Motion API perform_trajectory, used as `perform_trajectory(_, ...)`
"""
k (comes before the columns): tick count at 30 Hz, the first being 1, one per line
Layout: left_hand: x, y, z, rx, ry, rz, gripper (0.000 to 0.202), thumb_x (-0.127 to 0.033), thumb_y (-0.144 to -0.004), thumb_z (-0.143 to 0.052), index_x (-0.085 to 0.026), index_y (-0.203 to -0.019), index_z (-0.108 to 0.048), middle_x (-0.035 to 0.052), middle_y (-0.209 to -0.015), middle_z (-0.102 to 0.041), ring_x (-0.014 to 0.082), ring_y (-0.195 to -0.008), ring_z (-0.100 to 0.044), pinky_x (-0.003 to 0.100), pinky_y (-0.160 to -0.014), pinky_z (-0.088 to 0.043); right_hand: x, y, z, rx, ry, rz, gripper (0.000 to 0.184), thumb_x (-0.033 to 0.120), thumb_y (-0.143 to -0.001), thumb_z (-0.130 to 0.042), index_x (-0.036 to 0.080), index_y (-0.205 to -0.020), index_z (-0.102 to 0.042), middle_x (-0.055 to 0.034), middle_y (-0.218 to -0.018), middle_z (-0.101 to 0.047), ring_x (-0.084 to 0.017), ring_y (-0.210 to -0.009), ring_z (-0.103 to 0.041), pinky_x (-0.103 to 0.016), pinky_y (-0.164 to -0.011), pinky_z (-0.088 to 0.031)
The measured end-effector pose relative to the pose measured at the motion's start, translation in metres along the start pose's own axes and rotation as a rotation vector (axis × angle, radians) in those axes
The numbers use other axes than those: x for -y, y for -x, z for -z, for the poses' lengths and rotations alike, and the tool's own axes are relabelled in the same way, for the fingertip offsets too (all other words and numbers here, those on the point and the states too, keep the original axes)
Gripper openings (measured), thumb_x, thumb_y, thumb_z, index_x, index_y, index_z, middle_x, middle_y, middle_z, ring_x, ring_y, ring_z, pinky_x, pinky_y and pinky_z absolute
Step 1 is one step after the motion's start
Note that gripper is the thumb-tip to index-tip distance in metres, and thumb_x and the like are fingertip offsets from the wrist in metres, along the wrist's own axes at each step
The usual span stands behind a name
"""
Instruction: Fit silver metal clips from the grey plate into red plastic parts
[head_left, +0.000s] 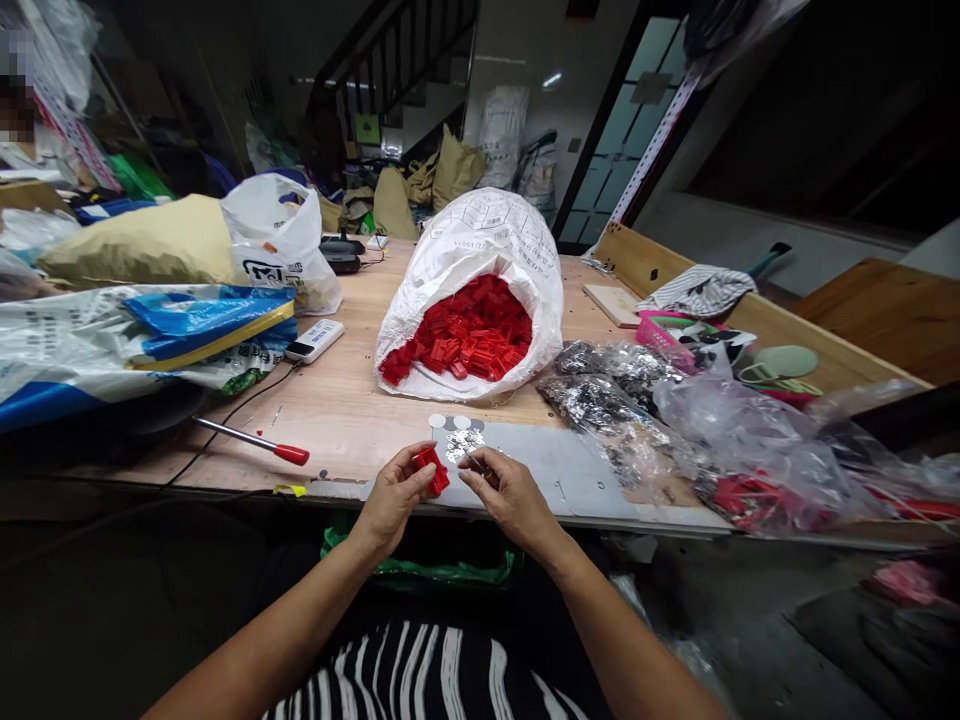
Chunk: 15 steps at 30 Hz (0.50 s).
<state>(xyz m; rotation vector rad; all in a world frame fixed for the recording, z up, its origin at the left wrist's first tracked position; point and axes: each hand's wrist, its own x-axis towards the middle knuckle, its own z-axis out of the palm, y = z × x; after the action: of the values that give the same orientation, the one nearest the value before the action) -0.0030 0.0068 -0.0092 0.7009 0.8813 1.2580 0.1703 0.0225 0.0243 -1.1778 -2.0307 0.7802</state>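
My left hand point(394, 495) is closed round a small red plastic part point(433, 470), held just over the near edge of the wooden table point(352, 405). My right hand point(510, 492) is pinched on a thin metal piece point(477, 462) whose tip points at the red part. A small heap of shiny metal bits point(463, 443) lies on a grey sheet point(555, 465) just beyond my hands. Farther back, a white woven sack point(487, 245) lies open, full of the same red plastic parts point(465, 340).
Clear bags of metal pieces point(607, 395) and of red parts point(757, 480) lie to the right. A red-handled screwdriver point(255, 440), a white remote point(315, 340), a cable and plastic bags point(150, 330) are on the left. A green bag point(420, 570) hangs under the table edge.
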Motion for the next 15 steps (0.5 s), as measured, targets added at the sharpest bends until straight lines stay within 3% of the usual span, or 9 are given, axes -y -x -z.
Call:
perform_trajectory(8, -0.010, -0.050, -0.009, -0.022, -0.232, -0.220, 0.044, -0.014, -0.059, -0.067, -0.017, -0.103, -0.065, 0.0046, -0.094, -0.067, 0.0175, -0.084, -0.061, 0.027, -0.076, -0.047, 0.034, -0.032, -0.011, -0.007, 0.201, 0.198, 0.002, 0.018, -0.085, -0.059, 0.019, -0.087, -0.060, -0.0036, -0.086, -0.062, -0.016, -0.079, -0.056, -0.027, -0.071, -0.043)
perform_trajectory(15, -0.015, -0.065, -0.012, -0.017, -0.431, -0.377, 0.034, -0.012, -0.063, -0.060, -0.019, -0.096, -0.068, 0.0052, -0.097, -0.068, 0.0238, -0.099, -0.059, 0.033, -0.087, -0.046, 0.045, -0.045, -0.025, -0.015, 0.255, 0.232, 0.008, 0.017, -0.082, -0.062, 0.020, -0.089, -0.060, -0.0040, -0.089, -0.063, -0.018, -0.081, -0.058, -0.027, -0.070, -0.042)
